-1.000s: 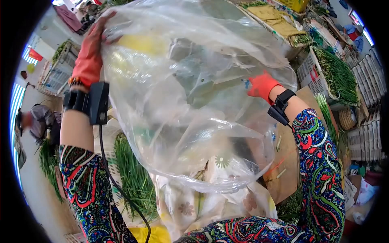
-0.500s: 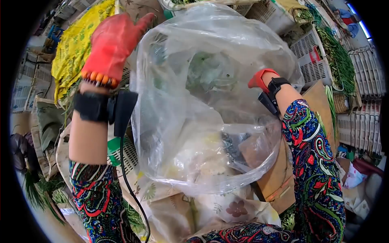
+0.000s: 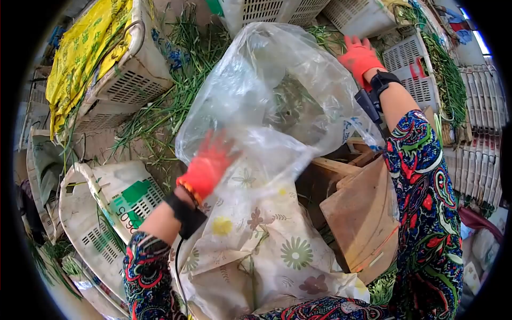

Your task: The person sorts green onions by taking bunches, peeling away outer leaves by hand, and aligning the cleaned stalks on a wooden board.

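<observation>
Clear plastic bag (image 3: pixel 261 106) spreads, crumpled, across the upper centre of the frame; the left hand (image 3: pixel 209 164), red-gloved and blurred, is over its lower left edge with fingers splayed, contact unclear; the right hand (image 3: pixel 362 60), gloved too, has its fingers apart beside the upper right edge; flowered cloth (image 3: pixel 282 266) fills the lower centre.
</observation>
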